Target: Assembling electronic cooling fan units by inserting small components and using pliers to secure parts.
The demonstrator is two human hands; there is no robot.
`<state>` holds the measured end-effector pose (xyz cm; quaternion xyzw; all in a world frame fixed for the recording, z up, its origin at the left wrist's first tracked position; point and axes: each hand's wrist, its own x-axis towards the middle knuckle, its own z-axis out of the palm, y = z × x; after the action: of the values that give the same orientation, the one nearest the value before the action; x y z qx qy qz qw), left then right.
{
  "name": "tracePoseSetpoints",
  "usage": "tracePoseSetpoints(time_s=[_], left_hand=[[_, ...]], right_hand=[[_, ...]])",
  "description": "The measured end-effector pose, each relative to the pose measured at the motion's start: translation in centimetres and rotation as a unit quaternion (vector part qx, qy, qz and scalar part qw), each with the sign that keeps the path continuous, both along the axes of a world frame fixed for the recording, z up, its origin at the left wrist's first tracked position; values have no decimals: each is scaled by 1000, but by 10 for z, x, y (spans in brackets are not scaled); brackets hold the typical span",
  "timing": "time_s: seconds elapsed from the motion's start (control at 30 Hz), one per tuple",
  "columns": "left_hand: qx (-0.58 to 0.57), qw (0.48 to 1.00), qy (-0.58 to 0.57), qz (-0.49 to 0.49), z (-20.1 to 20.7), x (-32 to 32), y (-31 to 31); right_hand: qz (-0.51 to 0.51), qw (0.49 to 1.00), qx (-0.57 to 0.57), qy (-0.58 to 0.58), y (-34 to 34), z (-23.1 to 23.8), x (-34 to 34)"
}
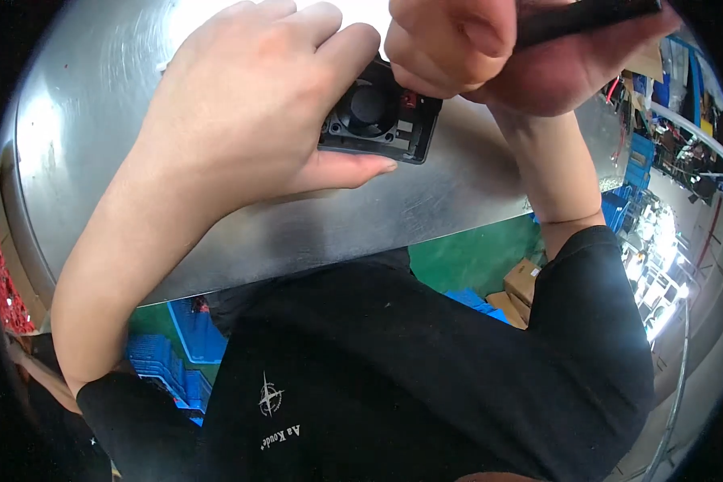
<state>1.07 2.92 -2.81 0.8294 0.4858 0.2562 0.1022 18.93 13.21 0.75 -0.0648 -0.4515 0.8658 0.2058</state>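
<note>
A black rectangular plastic housing (415, 149) lies on the metal table, with a small round black fan (369, 105) and a bit of red in it. My left hand (253, 100) is closed around the housing's left side, the thumb along its near edge and the fingers over the far side. Above the housing's right end, my right hand (490, 56) grips a dark, rod-shaped tool (586, 22). The working end of that tool is hidden by my fingers, so its kind and whether it touches the housing do not show.
The shiny metal table (361, 229) ends in a near edge just before my body. Blue plastic bins (165, 361) and cardboard boxes (524, 281) stand on the green floor below. Another person's arm (46, 373) shows at lower left. Red material (8, 285) lies at the far left.
</note>
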Motion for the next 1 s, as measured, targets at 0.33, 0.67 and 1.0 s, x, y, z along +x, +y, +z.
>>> tracePoseSetpoints(time_s=[0.33, 0.67, 1.0], left_hand=[[-2, 999, 29, -34, 4, -3, -1], [-13, 998, 32, 54, -3, 2, 2], [11, 997, 53, 56, 0, -3, -5]], right_hand=[[70, 996, -28, 50, 6, -15, 6], [-170, 972, 162, -18, 6, 21, 7], [-352, 929, -107, 33, -44, 21, -5]])
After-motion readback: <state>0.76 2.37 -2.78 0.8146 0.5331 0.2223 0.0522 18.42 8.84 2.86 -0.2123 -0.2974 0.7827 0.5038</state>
